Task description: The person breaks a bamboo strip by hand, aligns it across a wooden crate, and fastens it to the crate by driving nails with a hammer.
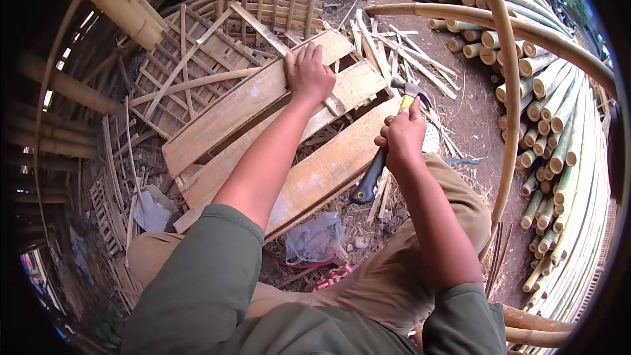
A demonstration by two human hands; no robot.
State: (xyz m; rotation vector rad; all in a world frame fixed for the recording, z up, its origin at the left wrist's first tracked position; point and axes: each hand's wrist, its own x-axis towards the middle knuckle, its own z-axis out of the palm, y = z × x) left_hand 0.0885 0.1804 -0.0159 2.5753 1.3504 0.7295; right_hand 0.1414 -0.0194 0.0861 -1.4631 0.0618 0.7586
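Observation:
My left hand [310,73] is closed over the far plank of a wooden slatted frame [227,113], its fingertips partly hidden at the plank's edge. A flat bamboo strip [259,26] runs from the upper left toward that hand, and how the two touch is hard to see. Gripped in my right hand [402,133] is a claw hammer [371,177] with a black and yellow handle. Its metal head points away from me, above the near plank's right end. The frame's three pale planks slant across in front of my knees, with gaps between them.
Split bamboo strips [407,52] litter the ground beyond the frame. A woven bamboo panel [190,59] lies at the far left. Stacked bamboo poles [552,118] fill the right side, behind a curved pole [506,92]. A clear plastic bag [315,236] lies near my legs.

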